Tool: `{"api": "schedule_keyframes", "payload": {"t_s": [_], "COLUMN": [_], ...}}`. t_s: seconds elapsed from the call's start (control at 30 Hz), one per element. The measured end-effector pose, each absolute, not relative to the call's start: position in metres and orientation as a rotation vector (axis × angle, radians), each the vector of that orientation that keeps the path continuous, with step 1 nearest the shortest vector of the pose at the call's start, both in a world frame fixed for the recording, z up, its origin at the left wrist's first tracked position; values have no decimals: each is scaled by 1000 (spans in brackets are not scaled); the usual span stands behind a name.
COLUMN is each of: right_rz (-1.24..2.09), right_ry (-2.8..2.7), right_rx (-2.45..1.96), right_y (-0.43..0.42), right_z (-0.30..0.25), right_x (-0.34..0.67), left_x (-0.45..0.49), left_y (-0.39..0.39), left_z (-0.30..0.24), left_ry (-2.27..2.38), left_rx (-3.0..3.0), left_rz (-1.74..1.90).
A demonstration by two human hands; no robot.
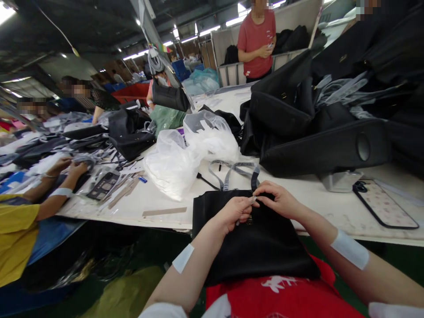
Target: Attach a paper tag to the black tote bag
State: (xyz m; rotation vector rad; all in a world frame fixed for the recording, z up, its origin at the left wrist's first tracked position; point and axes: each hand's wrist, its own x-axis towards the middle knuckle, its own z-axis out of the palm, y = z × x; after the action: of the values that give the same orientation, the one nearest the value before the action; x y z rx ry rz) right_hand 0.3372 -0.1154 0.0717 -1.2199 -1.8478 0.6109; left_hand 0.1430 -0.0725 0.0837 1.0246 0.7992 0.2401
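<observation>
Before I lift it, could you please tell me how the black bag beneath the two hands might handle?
The black bag seems fairly firm, given its flat front and straight top edge. Its smooth sheen suggests it may slip slightly in the grip.

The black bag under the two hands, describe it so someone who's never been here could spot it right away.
Find the white worktable and follow its near edge to the centre. The black bag lies there against the red shirt, beneath the left hand and right hand. Unlike the heaped black bags at upper right, it sits apart, both hands meeting near its gold-coloured clasp.
</observation>
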Motion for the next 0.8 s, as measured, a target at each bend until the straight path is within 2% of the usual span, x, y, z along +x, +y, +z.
{"api": "schedule_keyframes", "payload": {"t_s": [0.33, 0.63, 0.8], "right_rz": [385, -2, -51], "right_ry": [-1581, -948, -1015], "right_rx": [-1545, -2100, -2189], "right_y": [-177, -213, -201], "right_z": [74, 66, 66], "right_x": [373, 513, 561], "left_x": [148, 145, 144], "left_y": [-77, -74, -69], "left_z": [48, 33, 33], "left_ry": [986, 973, 915], "left_rx": [1127, 1111, 1094], "left_rz": [426, 505, 467]}}
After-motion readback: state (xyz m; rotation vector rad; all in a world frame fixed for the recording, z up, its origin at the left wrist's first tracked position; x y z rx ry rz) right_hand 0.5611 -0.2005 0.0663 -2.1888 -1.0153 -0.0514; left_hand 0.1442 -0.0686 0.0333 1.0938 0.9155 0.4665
